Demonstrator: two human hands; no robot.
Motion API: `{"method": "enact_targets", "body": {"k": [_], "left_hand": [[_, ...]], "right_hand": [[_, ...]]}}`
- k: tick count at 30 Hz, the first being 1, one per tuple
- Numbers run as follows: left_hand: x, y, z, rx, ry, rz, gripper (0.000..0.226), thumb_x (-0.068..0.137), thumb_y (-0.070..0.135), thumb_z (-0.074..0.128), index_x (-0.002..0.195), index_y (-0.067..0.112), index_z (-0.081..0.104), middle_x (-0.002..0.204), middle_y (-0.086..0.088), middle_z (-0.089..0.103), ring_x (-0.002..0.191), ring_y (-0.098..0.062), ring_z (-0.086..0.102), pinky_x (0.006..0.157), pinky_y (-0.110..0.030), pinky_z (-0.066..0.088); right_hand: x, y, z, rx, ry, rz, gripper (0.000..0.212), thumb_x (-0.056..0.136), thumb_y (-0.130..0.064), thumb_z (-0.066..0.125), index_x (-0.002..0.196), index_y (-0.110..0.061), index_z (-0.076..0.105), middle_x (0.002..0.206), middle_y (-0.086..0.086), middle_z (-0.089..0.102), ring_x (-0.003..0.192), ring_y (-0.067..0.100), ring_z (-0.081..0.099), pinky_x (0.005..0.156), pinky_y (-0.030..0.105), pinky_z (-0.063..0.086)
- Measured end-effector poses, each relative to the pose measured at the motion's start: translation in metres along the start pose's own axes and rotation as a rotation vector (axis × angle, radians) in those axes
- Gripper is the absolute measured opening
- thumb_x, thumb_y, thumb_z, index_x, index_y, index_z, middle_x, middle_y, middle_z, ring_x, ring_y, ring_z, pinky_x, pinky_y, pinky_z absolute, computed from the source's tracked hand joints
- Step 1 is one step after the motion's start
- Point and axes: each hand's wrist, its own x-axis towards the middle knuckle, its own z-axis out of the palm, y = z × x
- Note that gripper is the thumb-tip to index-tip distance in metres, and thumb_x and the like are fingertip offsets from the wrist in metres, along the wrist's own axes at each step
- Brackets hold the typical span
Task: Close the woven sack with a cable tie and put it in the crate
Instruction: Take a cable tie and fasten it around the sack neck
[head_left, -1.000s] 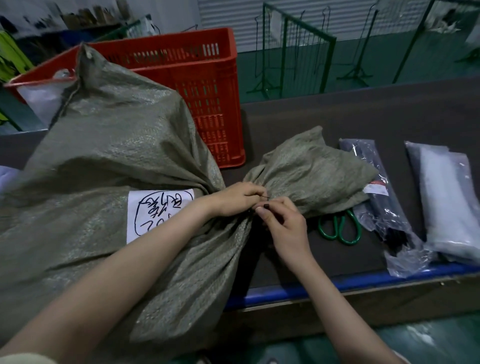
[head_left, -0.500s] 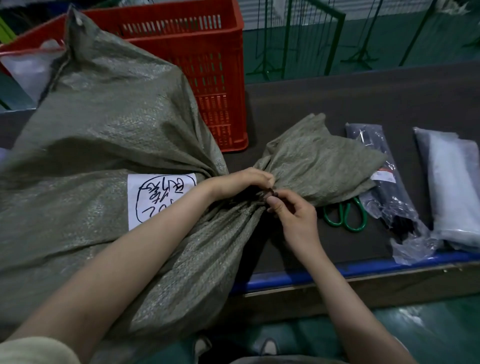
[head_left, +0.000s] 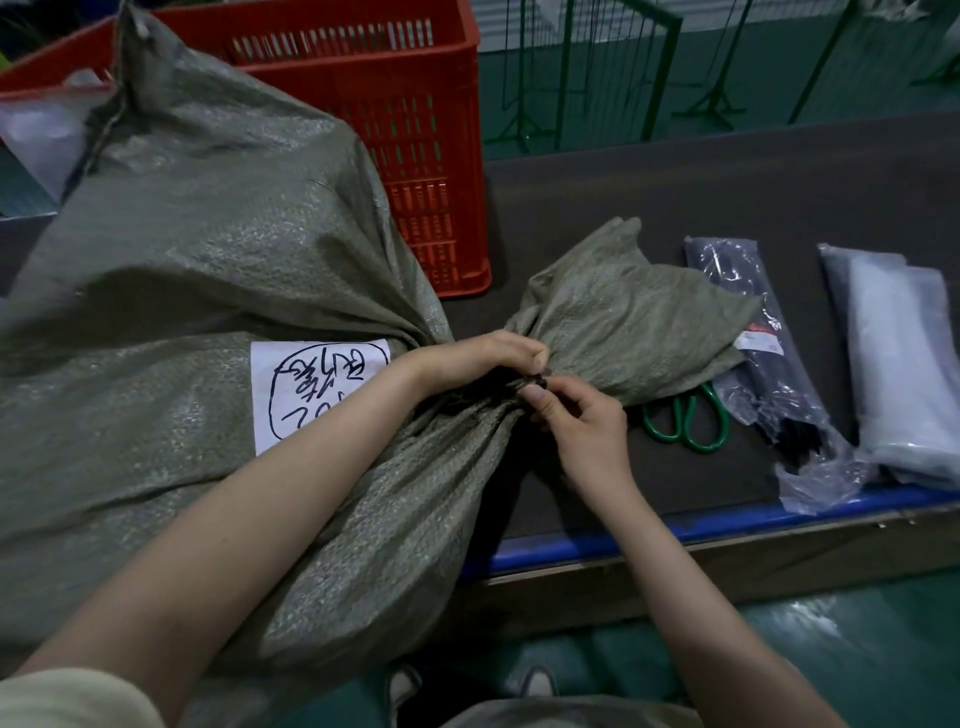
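Left hand (head_left: 488, 358): I keep it clamped on the sack (head_left: 208, 291) neck.
Right hand (head_left: 582, 421): still pinching the tie (head_left: 535, 383).
Change: hands unmoved.

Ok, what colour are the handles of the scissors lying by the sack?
Green. The scissors show in the head view, half tucked under the sack flap.

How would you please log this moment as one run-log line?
left hand: grips sack neck | right hand: pinches cable tie | crate: behind sack
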Motion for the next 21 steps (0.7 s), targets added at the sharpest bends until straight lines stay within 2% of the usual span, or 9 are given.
{"method": "enact_targets", "body": {"k": [2,5,9,12,14,16,17,19,21], "left_hand": [[0.0,0.0,-0.001,-0.031,-0.002,-0.002,0.015,0.074,0.016,0.043,0.06,0.015,0.038,0.048,0.017,0.042,0.049,0.002,0.037,0.049,-0.011,0.034],[0.001,-0.002,-0.002,-0.046,-0.016,-0.002,0.014,0.075,0.015,0.043,0.062,0.015,0.038,0.049,0.016,0.043,0.05,0.002,0.038,0.05,-0.011,0.034],[0.002,-0.005,-0.001,-0.065,-0.062,-0.013,0.013,0.077,0.012,0.042,0.065,0.014,0.038,0.051,0.016,0.047,0.052,0.003,0.042,0.052,-0.01,0.037],[0.003,-0.006,-0.002,-0.123,-0.058,0.009,0.004,0.076,0.01,0.042,0.075,0.014,0.044,0.068,0.006,0.05,0.06,-0.001,0.049,0.058,-0.012,0.041],[0.002,-0.006,-0.004,-0.135,-0.086,0.03,0.008,0.079,0.01,0.042,0.082,0.014,0.048,0.078,-0.002,0.05,0.066,-0.003,0.053,0.063,-0.013,0.044],[0.0,-0.006,-0.007,-0.083,-0.121,0.048,0.009,0.082,0.011,0.041,0.085,0.012,0.05,0.081,0.001,0.057,0.072,-0.001,0.056,0.068,-0.012,0.044],[0.0,-0.006,-0.009,-0.053,-0.132,0.054,0.008,0.084,0.011,0.043,0.085,0.011,0.051,0.079,0.008,0.061,0.075,0.001,0.057,0.07,-0.011,0.044],[0.0,-0.006,-0.012,0.011,-0.137,0.064,0.005,0.087,0.012,0.048,0.084,0.011,0.052,0.074,0.019,0.065,0.075,0.006,0.058,0.072,-0.008,0.043],[0.001,-0.008,-0.014,0.054,-0.115,0.06,0.004,0.086,0.015,0.052,0.083,0.012,0.053,0.071,0.022,0.066,0.072,0.008,0.057,0.07,-0.007,0.043]], "right_hand": [[0.0,0.0,0.001,-0.009,0.024,0.003,0.007,0.083,-0.01,0.064,0.088,-0.008,0.069,0.075,-0.004,0.062,0.063,-0.007,0.055,0.07,0.018,0.045],[0.0,-0.001,0.002,-0.012,0.025,0.017,0.004,0.084,-0.011,0.064,0.084,-0.014,0.067,0.071,-0.005,0.061,0.06,-0.004,0.054,0.069,0.023,0.046],[0.002,-0.001,0.006,0.018,0.042,0.101,0.008,0.084,-0.011,0.064,0.078,-0.016,0.064,0.059,-0.004,0.057,0.045,-0.006,0.053,0.055,0.014,0.045],[0.005,-0.003,0.008,0.121,0.052,0.171,0.019,0.083,-0.008,0.065,0.071,-0.019,0.054,0.059,0.001,0.056,0.039,-0.005,0.053,0.047,0.008,0.045],[0.006,-0.004,0.007,0.224,0.064,0.195,0.024,0.083,-0.005,0.063,0.069,-0.017,0.047,0.06,0.004,0.056,0.038,-0.003,0.054,0.045,0.01,0.047],[0.008,-0.005,0.006,0.303,0.058,0.213,0.026,0.083,-0.003,0.062,0.069,-0.015,0.045,0.062,0.006,0.056,0.039,-0.002,0.056,0.046,0.011,0.049],[0.008,-0.005,0.007,0.31,0.046,0.222,0.025,0.083,-0.002,0.062,0.068,-0.014,0.046,0.063,0.007,0.056,0.041,-0.002,0.057,0.048,0.011,0.05],[0.005,-0.007,0.007,0.305,0.021,0.236,0.024,0.083,-0.001,0.062,0.067,-0.014,0.051,0.065,0.005,0.056,0.048,-0.002,0.058,0.056,0.014,0.052],[0.002,-0.009,0.008,0.299,0.009,0.25,0.024,0.085,-0.001,0.06,0.066,-0.015,0.055,0.066,0.002,0.057,0.06,0.005,0.059,0.064,0.02,0.052]]}}
